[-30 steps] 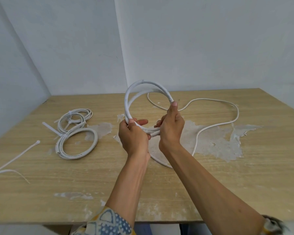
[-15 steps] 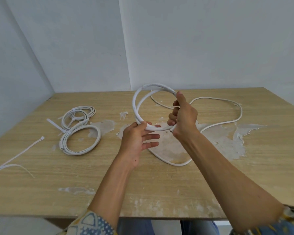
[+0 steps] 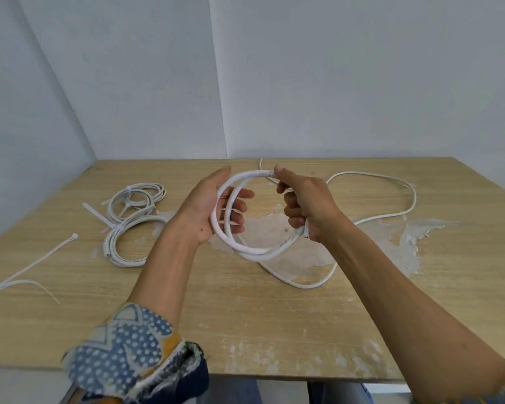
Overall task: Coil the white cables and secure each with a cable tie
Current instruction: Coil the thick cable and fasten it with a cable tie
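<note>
Hanging above the middle of the table (image 3: 187, 316), the white cable (image 3: 254, 253) makes 2 loops between both hands. The right hand (image 3: 306, 208) grips it with curled fingers, hiding the stretch inside the fist; a cut end pokes out below. The left hand (image 3: 213, 211) lies open, fingers spread through the loops. The slack (image 3: 411, 199) trails toward 2 o'clock. At 9 o'clock sit 2 tied coils (image 3: 113, 249), 1 partly behind the left forearm; loose cable ties (image 3: 41, 258) at 8 o'clock reach the edge of view.
</note>
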